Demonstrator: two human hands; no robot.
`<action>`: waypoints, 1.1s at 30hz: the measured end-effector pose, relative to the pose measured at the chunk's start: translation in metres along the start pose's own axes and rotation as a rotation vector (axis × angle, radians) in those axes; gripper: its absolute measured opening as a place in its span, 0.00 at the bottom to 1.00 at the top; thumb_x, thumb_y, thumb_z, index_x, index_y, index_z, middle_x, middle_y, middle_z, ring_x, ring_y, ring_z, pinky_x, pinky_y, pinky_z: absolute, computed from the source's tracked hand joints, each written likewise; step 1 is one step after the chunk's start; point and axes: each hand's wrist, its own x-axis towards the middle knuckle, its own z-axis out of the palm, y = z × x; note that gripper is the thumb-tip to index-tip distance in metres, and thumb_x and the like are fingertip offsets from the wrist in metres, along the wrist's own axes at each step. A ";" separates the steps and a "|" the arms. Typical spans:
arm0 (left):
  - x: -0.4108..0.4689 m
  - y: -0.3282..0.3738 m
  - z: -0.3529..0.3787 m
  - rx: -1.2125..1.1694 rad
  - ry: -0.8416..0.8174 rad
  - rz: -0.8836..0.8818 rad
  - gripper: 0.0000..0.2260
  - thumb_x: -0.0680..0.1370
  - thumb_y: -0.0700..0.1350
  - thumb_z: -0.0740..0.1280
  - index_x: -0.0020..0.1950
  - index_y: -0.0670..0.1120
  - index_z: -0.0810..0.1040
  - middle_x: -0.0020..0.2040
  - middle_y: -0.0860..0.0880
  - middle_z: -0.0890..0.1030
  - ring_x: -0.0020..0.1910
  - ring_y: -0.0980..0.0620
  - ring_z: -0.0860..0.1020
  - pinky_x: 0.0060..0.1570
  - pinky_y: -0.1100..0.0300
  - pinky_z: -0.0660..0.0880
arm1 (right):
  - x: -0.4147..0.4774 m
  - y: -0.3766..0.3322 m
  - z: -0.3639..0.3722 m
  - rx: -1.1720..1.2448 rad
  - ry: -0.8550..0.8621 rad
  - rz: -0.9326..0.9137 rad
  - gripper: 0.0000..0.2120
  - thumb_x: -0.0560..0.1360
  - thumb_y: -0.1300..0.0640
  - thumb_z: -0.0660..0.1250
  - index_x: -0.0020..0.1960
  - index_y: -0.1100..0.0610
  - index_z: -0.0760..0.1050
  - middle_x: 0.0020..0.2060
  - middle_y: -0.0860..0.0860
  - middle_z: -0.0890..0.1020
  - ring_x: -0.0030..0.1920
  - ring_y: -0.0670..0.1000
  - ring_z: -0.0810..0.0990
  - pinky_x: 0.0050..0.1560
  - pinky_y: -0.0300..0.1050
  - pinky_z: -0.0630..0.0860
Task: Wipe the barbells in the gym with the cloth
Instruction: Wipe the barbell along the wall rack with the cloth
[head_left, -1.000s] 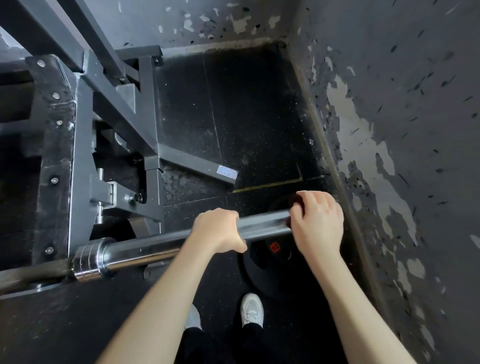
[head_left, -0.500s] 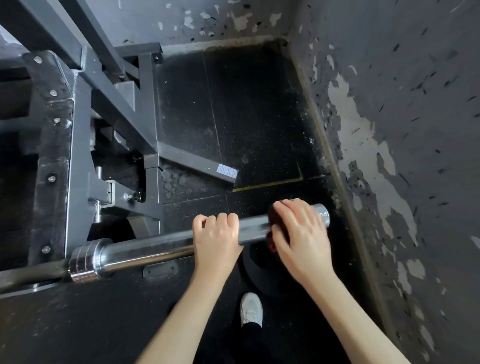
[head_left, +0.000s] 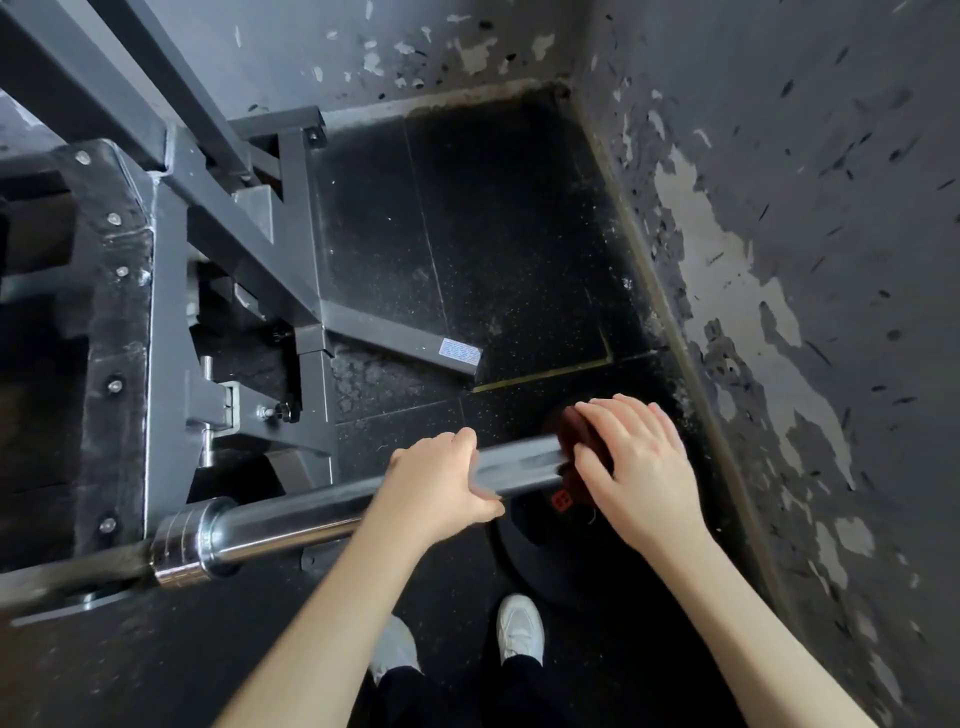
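Head camera looks down into a corner of a gym. The floor is black rubber with tiny light specks, and a thin yellow line runs across it near the middle. The wall on the right side of the frame is dark grey, and its paint has come off in big pale patches. More chipped paint shows on the wall along the top. A big grey metal rack with bolts fills the left side, and one of its feet has a small white sticker. A black weight plate with a red mark lies flat on the floor at lower middle, and two white shoes stand just below it. The barbell runs from the lower left edge up toward the middle right. Its thick part is shiny silver and smooth, with ringed collars at lower left, and the thin part past them is darker and blurry. The left hand is on the middle of the thick part, fingers curled over the top of it. The right hand holds a dark red cloth wrapped on the end of the bar, so the tip is hidden.
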 end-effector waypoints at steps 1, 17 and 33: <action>0.010 -0.006 -0.011 -0.078 -0.145 -0.012 0.19 0.68 0.62 0.71 0.44 0.52 0.67 0.45 0.56 0.76 0.46 0.52 0.75 0.50 0.54 0.71 | 0.001 -0.001 0.001 0.009 0.020 0.046 0.22 0.74 0.49 0.58 0.64 0.53 0.76 0.60 0.48 0.79 0.67 0.53 0.71 0.72 0.49 0.58; 0.009 -0.001 0.009 0.114 0.052 -0.017 0.14 0.70 0.57 0.68 0.47 0.52 0.68 0.38 0.55 0.74 0.39 0.51 0.75 0.39 0.58 0.64 | 0.005 -0.026 0.010 -0.063 0.068 0.020 0.16 0.72 0.51 0.59 0.53 0.58 0.78 0.49 0.55 0.77 0.50 0.58 0.75 0.52 0.52 0.69; -0.006 -0.003 0.024 0.166 0.256 0.044 0.19 0.69 0.56 0.73 0.50 0.49 0.70 0.46 0.55 0.75 0.45 0.51 0.75 0.49 0.54 0.70 | -0.008 -0.025 0.006 0.085 0.063 -0.090 0.17 0.73 0.57 0.61 0.59 0.57 0.79 0.54 0.49 0.82 0.58 0.49 0.74 0.65 0.34 0.59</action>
